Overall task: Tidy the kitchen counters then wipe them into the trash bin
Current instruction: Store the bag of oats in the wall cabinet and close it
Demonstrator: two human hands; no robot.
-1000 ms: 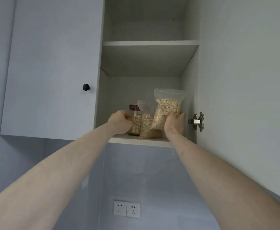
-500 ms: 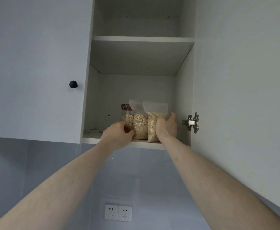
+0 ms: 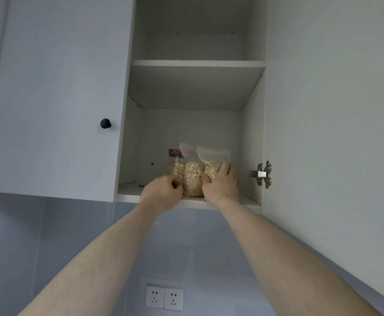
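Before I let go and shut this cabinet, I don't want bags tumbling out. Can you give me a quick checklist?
1. All three oat bags on the bottom shelf: ok.
2. Right oat bag settled: cannot tell; the right hand is pressed against it.
3. Middle oat bag upright: ok, wedged between its neighbours.
4. Left oat bag free-standing: cannot tell; the left hand pinches it near its base.
5. Bags clear of the shelf's front edge: cannot tell; the hands hide their bases.
6. Hinge unobstructed: ok.
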